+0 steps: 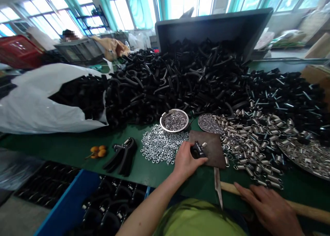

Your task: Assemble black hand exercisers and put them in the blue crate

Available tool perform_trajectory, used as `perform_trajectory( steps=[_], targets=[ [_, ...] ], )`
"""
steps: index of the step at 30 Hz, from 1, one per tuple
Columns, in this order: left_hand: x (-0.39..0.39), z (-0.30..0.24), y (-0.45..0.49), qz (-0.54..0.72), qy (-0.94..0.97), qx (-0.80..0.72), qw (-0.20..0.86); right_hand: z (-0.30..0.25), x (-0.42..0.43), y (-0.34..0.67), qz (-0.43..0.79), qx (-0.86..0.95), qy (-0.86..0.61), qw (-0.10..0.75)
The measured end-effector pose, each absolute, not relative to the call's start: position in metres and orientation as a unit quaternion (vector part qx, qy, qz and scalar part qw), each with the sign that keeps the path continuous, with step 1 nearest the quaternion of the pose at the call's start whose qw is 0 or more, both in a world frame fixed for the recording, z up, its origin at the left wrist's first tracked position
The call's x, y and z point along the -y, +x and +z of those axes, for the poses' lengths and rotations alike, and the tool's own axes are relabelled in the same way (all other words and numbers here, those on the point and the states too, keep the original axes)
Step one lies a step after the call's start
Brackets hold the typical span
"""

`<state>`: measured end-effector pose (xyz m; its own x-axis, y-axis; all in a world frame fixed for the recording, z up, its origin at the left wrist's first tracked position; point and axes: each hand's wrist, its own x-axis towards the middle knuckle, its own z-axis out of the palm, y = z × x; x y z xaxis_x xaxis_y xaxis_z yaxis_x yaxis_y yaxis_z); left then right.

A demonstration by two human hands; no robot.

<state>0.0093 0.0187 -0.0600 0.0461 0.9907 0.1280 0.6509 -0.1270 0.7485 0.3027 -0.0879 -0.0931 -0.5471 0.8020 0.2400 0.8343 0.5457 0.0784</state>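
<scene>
Centrally, left hand (pixel 186 159) clamped on a small black part (pixel 198 150), thumb and fingers wrapped round it, pressing it onto the near-left corner of a dark metal plate (pixel 215 155). Plate lies flat on the green table (pixel 72 145); its near edge sits just above a thin metal strip (pixel 218 189) that points toward the body

Right hand (pixel 270 208) lies flat over a wooden handle (pixel 309 211) at the near table edge, fingers loose and spread, not closed round it

Left of the plate: loose heap of nuts (pixel 161 146), touching its edge. Steel bowl (pixel 162 121) just behind that heap. Right of the plate: springs (pixel 252 143) crowd right up to it

Far side is walled off by a pile of black handles (pixel 185 81). Open green surface only at left, around one assembled grip tool (pixel 121 156) and some orange fruits (pixel 98 151). Blue crate (pixel 69 205) sits below the near-left table edge
</scene>
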Motion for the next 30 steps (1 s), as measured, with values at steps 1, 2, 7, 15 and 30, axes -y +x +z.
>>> perform_trajectory(
  steps=[1, 2, 7, 15, 30],
  targets=[
    [-0.016, -0.057, 0.011, 0.349, 0.658, -0.607, 0.277, -0.095, 0.085, 0.301, -0.090, 0.875, -0.465, 0.101],
    [-0.013, -0.052, 0.013, 0.367, 0.643, -0.603, 0.295, -0.094, 0.080, 0.296, -0.079, 0.871, -0.468, 0.125],
    [0.009, -0.036, 0.033, 0.405, 0.613, -0.562, 0.379, -0.067, 0.036, 0.229, 0.099, 0.791, -0.528, 0.294],
    [-0.028, -0.026, -0.019, 0.348, 0.723, -0.493, 0.337, -0.035, -0.033, 0.185, 0.218, 0.759, -0.539, 0.293],
    [-0.186, 0.022, -0.202, 0.318, 0.463, -0.827, -0.030, -0.060, -0.040, 0.204, 0.181, 0.758, -0.565, 0.270]
  ],
)
